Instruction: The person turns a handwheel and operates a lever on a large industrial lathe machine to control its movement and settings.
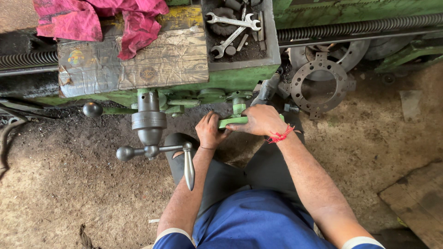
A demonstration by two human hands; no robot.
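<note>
Both hands grip a green lever handle (232,121) that sticks out from the front of a green lathe carriage (217,78). My left hand (210,131) closes around the handle's left end from below. On top of the handle's right part rests my right hand (260,120), a red thread tied at its wrist. The handle's middle shows between the two hands; its right end is hidden under my right hand.
A steel handwheel (150,124) with ball-ended spokes juts out left of my hands. Spanners (233,20) lie in the carriage's tray, beside worn cardboard (134,62) and pink cloth (92,18). A round perforated metal plate (318,85) leans at right. A wooden board (417,198) lies on the dirt floor.
</note>
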